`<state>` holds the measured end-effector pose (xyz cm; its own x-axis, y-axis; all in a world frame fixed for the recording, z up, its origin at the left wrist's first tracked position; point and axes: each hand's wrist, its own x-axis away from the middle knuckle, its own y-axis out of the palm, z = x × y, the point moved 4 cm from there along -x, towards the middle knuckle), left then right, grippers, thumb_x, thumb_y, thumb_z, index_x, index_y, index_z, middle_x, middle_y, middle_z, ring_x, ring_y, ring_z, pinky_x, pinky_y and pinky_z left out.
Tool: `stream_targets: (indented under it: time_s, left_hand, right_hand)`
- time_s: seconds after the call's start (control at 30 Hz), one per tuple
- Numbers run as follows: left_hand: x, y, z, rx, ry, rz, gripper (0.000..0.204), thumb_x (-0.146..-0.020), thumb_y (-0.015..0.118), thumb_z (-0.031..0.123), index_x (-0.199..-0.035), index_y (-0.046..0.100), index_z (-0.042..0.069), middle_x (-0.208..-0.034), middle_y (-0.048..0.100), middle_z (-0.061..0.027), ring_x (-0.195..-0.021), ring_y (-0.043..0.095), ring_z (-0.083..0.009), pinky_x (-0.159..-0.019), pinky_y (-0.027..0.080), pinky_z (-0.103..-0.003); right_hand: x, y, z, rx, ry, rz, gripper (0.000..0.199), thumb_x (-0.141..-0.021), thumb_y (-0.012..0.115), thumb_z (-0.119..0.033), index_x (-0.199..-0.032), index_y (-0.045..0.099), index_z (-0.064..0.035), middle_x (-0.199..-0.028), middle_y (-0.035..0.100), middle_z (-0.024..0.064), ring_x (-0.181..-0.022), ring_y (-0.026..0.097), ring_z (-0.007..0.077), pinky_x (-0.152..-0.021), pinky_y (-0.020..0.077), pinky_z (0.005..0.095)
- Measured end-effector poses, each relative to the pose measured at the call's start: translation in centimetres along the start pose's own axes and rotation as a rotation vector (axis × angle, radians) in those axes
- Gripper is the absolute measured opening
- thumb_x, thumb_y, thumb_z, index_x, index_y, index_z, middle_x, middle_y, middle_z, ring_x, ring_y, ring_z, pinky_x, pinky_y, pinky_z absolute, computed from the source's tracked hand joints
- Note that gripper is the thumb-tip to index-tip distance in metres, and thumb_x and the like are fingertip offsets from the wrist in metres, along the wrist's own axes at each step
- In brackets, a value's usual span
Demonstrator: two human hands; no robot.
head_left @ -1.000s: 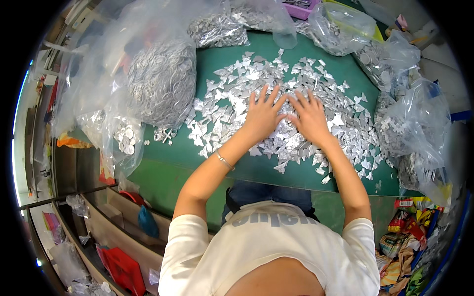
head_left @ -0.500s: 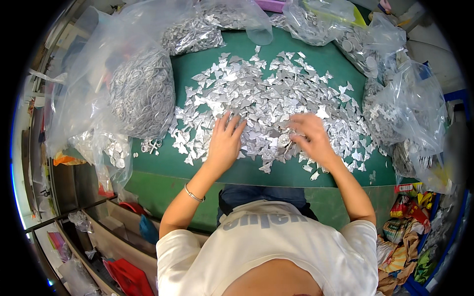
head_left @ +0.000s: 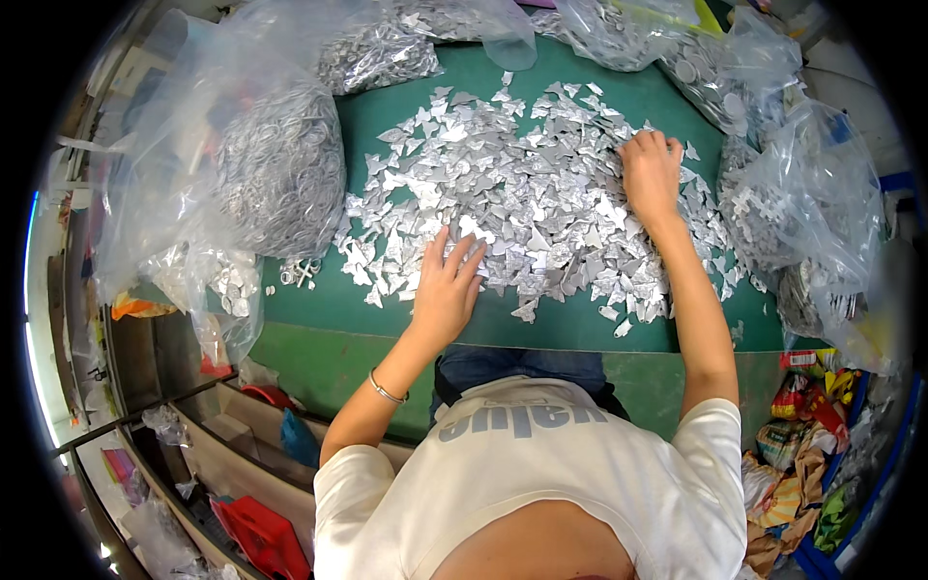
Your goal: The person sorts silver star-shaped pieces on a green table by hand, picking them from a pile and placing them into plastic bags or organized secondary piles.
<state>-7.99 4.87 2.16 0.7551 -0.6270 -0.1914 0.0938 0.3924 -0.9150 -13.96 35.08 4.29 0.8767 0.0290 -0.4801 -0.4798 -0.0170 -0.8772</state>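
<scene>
A wide pile of small flat silver metal pieces [head_left: 541,193], many with pointed, wing-like outlines, covers the middle of the green table [head_left: 387,324]. My left hand [head_left: 448,288] rests at the pile's near left edge, its fingers stretched and apart, holding nothing. Farther off, my right hand [head_left: 652,174] is over the pile's right side. Its fingers bend down among the pieces, and the fingertips are hidden, so anything between them cannot be made out.
A big clear bag of silver ring-like parts [head_left: 280,174] stands on the left. Bags of metal parts [head_left: 377,60] line the back; another bag [head_left: 764,208] lies right. Few loose pieces [head_left: 300,271] lie beside the left bag. Open drawers [head_left: 242,435] are below left.
My right hand has moved from the near middle of the pile away and to the right, over its far right side. My left hand stays near the same place. The view has shifted slightly.
</scene>
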Motion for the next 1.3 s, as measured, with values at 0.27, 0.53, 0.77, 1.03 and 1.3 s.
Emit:
stream_targets:
  time_s: [0.27,0.53,0.77,1.03,1.3]
  left_hand:
    - [-0.9,-1.4,2.4,0.248,-0.043,0.270,0.031,-0.074,0.056,-0.005,-0.103,0.061,0.004,-0.123,0.046,-0.0157,-0.122,0.037,-0.0388,-0.102,0.024,-0.052]
    - [-5.5,1.8,8.4,0.273,-0.001,0.130,0.043,-0.072,0.068,0.010,-0.112,0.053,0.005,-0.107,0.050,-0.0126,-0.099,0.049,-0.0303,-0.084,0.037,-0.040]
    - [-5.3,3.0,7.0,0.336,-0.051,0.149,0.036,-0.072,0.067,0.004,-0.106,0.055,0.003,-0.102,0.050,-0.0135,-0.087,0.052,-0.0301,-0.075,0.043,-0.038]
    - [-4.7,2.9,6.9,0.444,-0.152,0.225,0.043,-0.072,0.068,0.002,-0.111,0.051,0.004,-0.098,0.051,-0.0135,-0.082,0.054,-0.0273,-0.073,0.043,-0.036]
    - [-5.2,3.0,7.2,0.559,-0.227,0.181,0.043,-0.072,0.067,0.000,-0.113,0.052,0.005,-0.094,0.053,-0.0115,-0.077,0.054,-0.0234,-0.071,0.045,-0.033]
  right_hand:
    - [3.2,-2.5,3.6,-1.303,0.733,0.027,0.019,-0.092,0.045,-0.013,-0.089,0.057,0.0015,-0.091,0.062,0.0108,-0.071,0.061,0.0224,-0.066,0.0459,0.0308]
    - [9.5,-4.3,5.3,-2.455,1.023,0.135,0.025,-0.093,0.044,-0.026,-0.095,0.055,-0.0030,-0.081,0.057,0.0115,-0.058,0.053,0.0177,-0.046,0.0412,0.0226]
    - [10.6,-6.8,1.4,-0.374,0.410,-0.137,0.035,-0.068,0.075,-0.023,-0.096,0.063,-0.0056,-0.081,0.054,0.0091,-0.069,0.055,0.0230,-0.060,0.0430,0.0311]
    - [13.0,-4.1,3.3,-1.093,0.855,-0.023,0.012,-0.081,0.065,-0.011,-0.082,0.058,-0.0015,-0.067,0.051,0.0002,-0.063,0.044,0.0071,-0.056,0.0354,0.0221]
    - [9.4,-4.0,-3.0,-1.544,0.731,-0.259,0.024,-0.084,0.061,-0.012,-0.106,0.059,-0.0042,-0.078,0.061,0.0044,-0.070,0.054,0.0094,-0.061,0.0434,0.0253]
